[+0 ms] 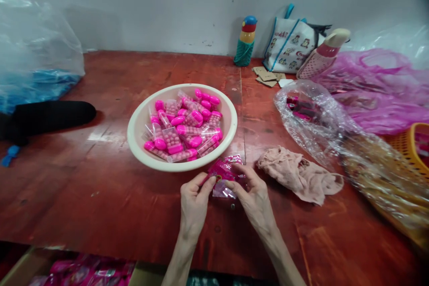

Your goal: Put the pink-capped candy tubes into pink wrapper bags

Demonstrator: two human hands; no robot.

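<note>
Two bare hands at work over a red-brown desk, just in front of a white basin. Between them: a shiny pink packet, part clear film, lying close against the basin's near rim.

Left hand: thumb and forefinger pinched together at the packet's left edge. Right hand: fingers curled round the right side, thumb and forefinger parted by a narrow gap; cannot tell how firmly they grip, or whether the packet's mouth is parted.

Basin heaped with small clear tubes, pink-capped, pale pink balls inside. They lie at all angles, some near rim height.

Possible trouble, as judged: the film looks thin and slick. A hard sideways pull could split it, or a light pinch could let it slide away. A wrist knocking the rim might jog the basin and roll a tube out. A loose cap, if any, would scatter balls over the desk.

To the right, a crumpled pink cloth lies near the right hand; beyond it, a clear plastic bag spreads its loose film. A sleeve of that could snag on a careless reach. Below the desk's near edge, more pink packets; anything slipping forward may drop among them.
</note>
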